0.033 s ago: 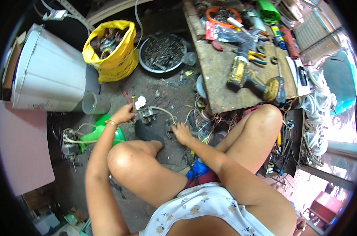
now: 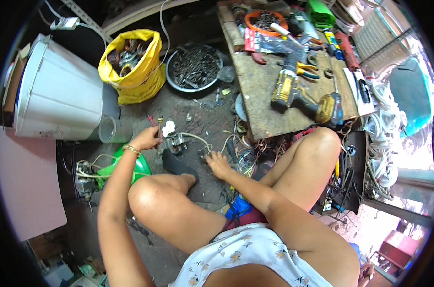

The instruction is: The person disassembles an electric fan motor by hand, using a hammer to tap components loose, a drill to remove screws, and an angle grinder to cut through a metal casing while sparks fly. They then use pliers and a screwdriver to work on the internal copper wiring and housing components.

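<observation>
My left hand (image 2: 146,138) is closed around a slim tool (image 2: 160,126) with a brassy upper end; a red-tipped piece (image 2: 151,119) sticks up beside it, and I cannot tell whether they are joined. Right beside that hand, a small electric motor (image 2: 177,143) with a white knobbed part (image 2: 168,128) rests on the floor near my dark shoe (image 2: 175,162). From the motor a pale cable (image 2: 198,137) curves toward my right hand (image 2: 219,165). That hand reaches low over the floor with its fingers apart, close to the cable's end; no object shows in it.
A yellow bag of metal parts (image 2: 150,86) and a basin of screws (image 2: 171,83) stand ahead. At right, a wooden table (image 2: 262,115) bears a cordless drill (image 2: 298,95) and pliers (image 2: 307,71). Loose wires (image 2: 248,160) lie below it. A white bin (image 2: 59,91) and another motor (image 2: 85,184) are at left.
The whole view has shifted slightly. My right hand's fingers have spread a little near the cable's end. My left hand keeps its grip beside the motor.
</observation>
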`<action>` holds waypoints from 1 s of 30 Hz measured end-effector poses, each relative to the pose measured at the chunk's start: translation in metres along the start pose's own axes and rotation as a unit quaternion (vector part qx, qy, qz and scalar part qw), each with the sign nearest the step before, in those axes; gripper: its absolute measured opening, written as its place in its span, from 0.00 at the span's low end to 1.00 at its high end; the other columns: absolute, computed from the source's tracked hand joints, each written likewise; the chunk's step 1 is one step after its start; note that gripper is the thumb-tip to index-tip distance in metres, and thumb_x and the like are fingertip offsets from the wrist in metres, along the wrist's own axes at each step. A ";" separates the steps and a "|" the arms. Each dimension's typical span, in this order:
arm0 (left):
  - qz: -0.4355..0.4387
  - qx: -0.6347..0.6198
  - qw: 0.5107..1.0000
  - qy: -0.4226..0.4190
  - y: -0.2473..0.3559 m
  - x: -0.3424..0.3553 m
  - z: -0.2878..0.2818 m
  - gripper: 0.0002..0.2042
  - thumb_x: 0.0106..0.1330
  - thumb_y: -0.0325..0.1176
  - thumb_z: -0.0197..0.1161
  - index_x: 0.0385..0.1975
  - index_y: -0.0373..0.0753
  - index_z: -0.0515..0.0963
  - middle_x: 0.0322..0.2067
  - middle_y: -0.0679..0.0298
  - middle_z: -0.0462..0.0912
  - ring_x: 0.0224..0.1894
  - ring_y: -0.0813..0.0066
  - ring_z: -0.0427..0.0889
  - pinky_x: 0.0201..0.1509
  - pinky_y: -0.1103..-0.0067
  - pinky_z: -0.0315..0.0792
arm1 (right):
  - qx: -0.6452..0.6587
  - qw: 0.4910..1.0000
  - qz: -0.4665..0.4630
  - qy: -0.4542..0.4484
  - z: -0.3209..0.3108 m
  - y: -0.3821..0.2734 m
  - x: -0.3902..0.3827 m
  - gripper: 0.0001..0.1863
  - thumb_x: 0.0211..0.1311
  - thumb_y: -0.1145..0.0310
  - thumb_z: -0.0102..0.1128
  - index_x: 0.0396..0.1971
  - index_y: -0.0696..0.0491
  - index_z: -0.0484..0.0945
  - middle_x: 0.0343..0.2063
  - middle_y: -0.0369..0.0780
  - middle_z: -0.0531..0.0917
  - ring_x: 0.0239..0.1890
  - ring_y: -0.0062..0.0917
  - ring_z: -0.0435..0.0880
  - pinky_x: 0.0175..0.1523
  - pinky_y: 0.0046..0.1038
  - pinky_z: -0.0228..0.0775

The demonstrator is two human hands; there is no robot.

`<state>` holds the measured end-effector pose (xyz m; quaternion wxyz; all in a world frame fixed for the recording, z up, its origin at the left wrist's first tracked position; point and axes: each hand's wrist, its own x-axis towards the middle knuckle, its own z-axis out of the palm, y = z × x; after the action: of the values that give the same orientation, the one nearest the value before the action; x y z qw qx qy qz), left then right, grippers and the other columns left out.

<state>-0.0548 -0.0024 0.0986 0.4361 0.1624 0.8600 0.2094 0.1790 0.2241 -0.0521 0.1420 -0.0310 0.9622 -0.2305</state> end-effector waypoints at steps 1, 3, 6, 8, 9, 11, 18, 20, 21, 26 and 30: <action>0.082 0.129 0.987 0.047 -0.026 -0.015 -0.027 0.11 0.58 0.25 0.65 0.40 0.38 0.75 0.32 0.61 0.82 0.31 0.73 0.82 0.32 0.76 0.77 | 0.042 0.995 -0.077 0.055 -0.021 -0.029 0.010 0.19 0.61 0.71 0.52 0.53 0.51 0.75 0.52 0.47 0.74 0.55 0.46 0.72 0.56 0.47 0.67; 0.088 0.141 0.986 0.028 0.016 -0.024 -0.042 0.09 0.58 0.23 0.64 0.37 0.36 0.75 0.29 0.59 0.83 0.27 0.72 0.83 0.29 0.75 0.77 | 0.134 0.973 -0.158 0.098 -0.077 -0.041 0.004 0.20 0.55 0.74 0.59 0.51 0.52 0.77 0.49 0.48 0.75 0.54 0.45 0.73 0.56 0.44 0.69; 0.027 0.134 0.991 0.011 0.063 -0.030 -0.043 0.07 0.59 0.23 0.63 0.36 0.34 0.74 0.28 0.58 0.84 0.25 0.71 0.85 0.27 0.74 0.78 | 0.118 0.945 -0.223 0.208 -0.236 -0.042 -0.012 0.24 0.48 0.73 0.66 0.50 0.54 0.77 0.44 0.49 0.77 0.52 0.44 0.75 0.54 0.40 0.71; 0.037 0.189 0.981 -0.020 0.083 -0.013 -0.027 0.12 0.58 0.29 0.68 0.38 0.32 0.76 0.28 0.55 0.84 0.26 0.67 0.86 0.29 0.71 0.79 | -0.039 0.939 -0.131 0.315 -0.308 -0.001 -0.024 0.27 0.46 0.71 0.69 0.51 0.53 0.76 0.47 0.48 0.75 0.50 0.42 0.74 0.53 0.40 0.72; 0.028 0.197 0.980 -0.027 0.065 0.006 -0.014 0.14 0.56 0.34 0.70 0.38 0.33 0.79 0.32 0.52 0.85 0.28 0.63 0.87 0.32 0.68 0.80 | -0.088 0.946 -0.077 0.302 -0.332 0.021 -0.029 0.31 0.45 0.70 0.71 0.54 0.52 0.73 0.48 0.48 0.74 0.50 0.43 0.75 0.53 0.40 0.73; 0.022 0.250 0.968 0.000 0.093 0.044 0.047 0.15 0.51 0.39 0.70 0.36 0.36 0.83 0.38 0.49 0.85 0.43 0.52 0.84 0.47 0.64 0.78 | -0.186 0.957 0.033 0.220 -0.361 0.094 -0.053 0.43 0.42 0.69 0.73 0.62 0.51 0.64 0.52 0.49 0.72 0.50 0.44 0.76 0.52 0.41 0.74; -0.116 0.026 0.979 0.164 0.067 0.056 0.193 0.22 0.54 0.37 0.72 0.47 0.34 0.78 0.45 0.45 0.82 0.52 0.50 0.80 0.54 0.65 0.75 | -0.159 0.980 0.067 0.099 -0.374 0.151 -0.054 0.54 0.44 0.70 0.69 0.72 0.47 0.47 0.53 0.51 0.73 0.48 0.47 0.80 0.50 0.44 0.75; -0.146 0.027 0.975 0.164 0.033 0.048 0.202 0.29 0.55 0.36 0.70 0.58 0.36 0.70 0.56 0.45 0.75 0.57 0.47 0.76 0.59 0.65 0.71 | -0.137 0.981 0.023 0.139 -0.380 0.141 -0.053 0.52 0.46 0.70 0.66 0.72 0.49 0.46 0.52 0.53 0.73 0.47 0.48 0.80 0.50 0.44 0.75; -0.142 0.019 0.974 0.174 0.032 0.043 0.212 0.30 0.56 0.36 0.69 0.59 0.37 0.68 0.59 0.46 0.71 0.58 0.47 0.75 0.60 0.63 0.70 | -0.118 0.982 0.020 0.146 -0.386 0.138 -0.060 0.52 0.46 0.70 0.66 0.71 0.50 0.46 0.52 0.53 0.73 0.46 0.48 0.80 0.49 0.45 0.74; -0.170 0.025 0.953 0.250 0.042 0.018 0.235 0.32 0.57 0.35 0.68 0.63 0.41 0.64 0.66 0.49 0.58 0.61 0.45 0.70 0.62 0.55 0.66 | -0.078 0.971 -0.002 0.227 -0.436 0.144 -0.048 0.50 0.46 0.66 0.66 0.71 0.50 0.48 0.48 0.53 0.76 0.46 0.49 0.80 0.48 0.46 0.74; -0.130 -0.013 0.943 0.307 0.084 0.032 0.243 0.33 0.57 0.36 0.69 0.63 0.43 0.64 0.64 0.52 0.62 0.64 0.50 0.67 0.63 0.51 0.61 | -0.133 0.957 0.022 0.256 -0.483 0.173 0.022 0.50 0.45 0.65 0.67 0.71 0.47 0.50 0.49 0.54 0.77 0.47 0.49 0.81 0.49 0.46 0.75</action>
<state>0.1337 0.1373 -0.0100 0.1761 -0.0284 0.9631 0.2017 0.0199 0.5853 0.2761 -0.1096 0.0313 0.9887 -0.0971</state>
